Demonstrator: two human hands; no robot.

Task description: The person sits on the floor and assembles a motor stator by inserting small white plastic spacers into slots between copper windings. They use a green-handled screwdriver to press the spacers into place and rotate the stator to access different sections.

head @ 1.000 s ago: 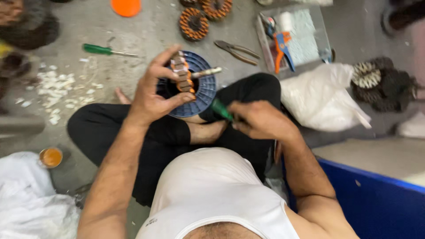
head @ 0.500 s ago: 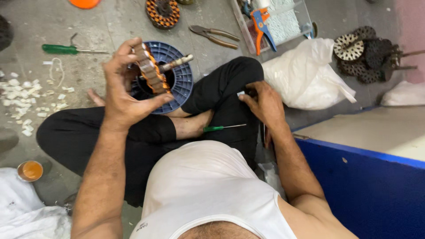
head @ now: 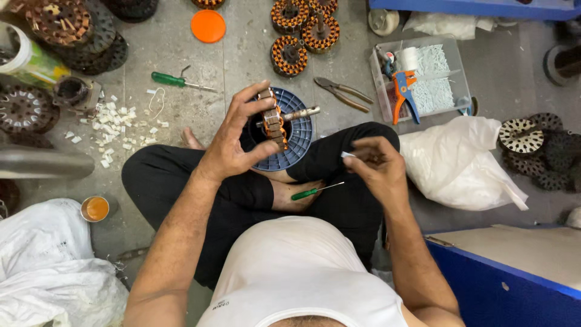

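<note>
left hand gripping a copper-wound stator by its rim, edge-on, shaft to the right, just above a round blue tray on the lap. right hand pinching a small white strip between fingertips, over the right knee. one thin green screwdriver loose on the foot. farther out on the floor: a second green screwdriver, one pair of pliers, three wound stators in a cluster, one orange lid, white scraps. clear rectangular box at upper right, white bits inside. white plastic bag beside the right knee, another at lower left.
</note>
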